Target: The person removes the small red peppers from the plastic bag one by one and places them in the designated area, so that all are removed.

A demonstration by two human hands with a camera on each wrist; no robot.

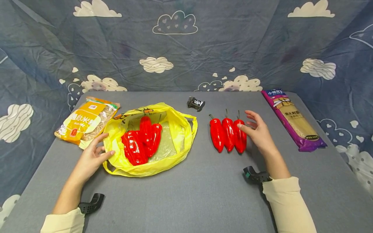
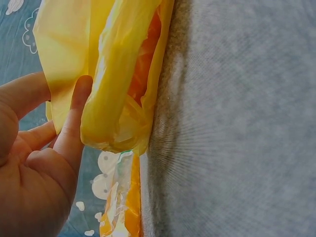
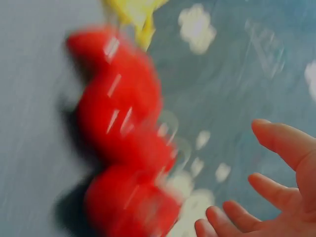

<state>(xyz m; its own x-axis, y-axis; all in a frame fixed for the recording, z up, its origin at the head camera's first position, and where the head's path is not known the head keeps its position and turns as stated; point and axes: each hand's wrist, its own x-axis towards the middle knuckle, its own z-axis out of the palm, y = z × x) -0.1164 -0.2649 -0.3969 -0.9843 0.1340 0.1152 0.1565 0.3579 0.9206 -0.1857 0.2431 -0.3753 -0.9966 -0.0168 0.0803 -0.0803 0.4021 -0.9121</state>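
A yellow plastic bag point(image 1: 166, 166) lies with its mouth wide, several shiny red peppers point(image 1: 135, 147) inside. My left hand point(image 1: 90, 158) holds the bag's left edge; the left wrist view shows the yellow film between thumb point(image 2: 81, 94) and fingers. Three long red chili peppers with green stems lie side by side right of the bag: a left one point(image 1: 217, 135), a middle one point(image 1: 228, 136) and a right one point(image 1: 240, 142). Beside the right one hovers my right hand point(image 1: 259, 132), fingers spread and holding nothing, its thumb overlapping that pepper. These peppers point(image 3: 118, 108) look blurred in the right wrist view.
An orange food packet point(image 1: 87, 121) sits left of the bag. At the back middle lies a small black packet point(image 1: 196, 103). A purple noodle packet point(image 1: 294, 119) stretches along the right side of the grey table point(image 1: 192, 200). Behind hangs a cloud-patterned cloth point(image 1: 204, 48).
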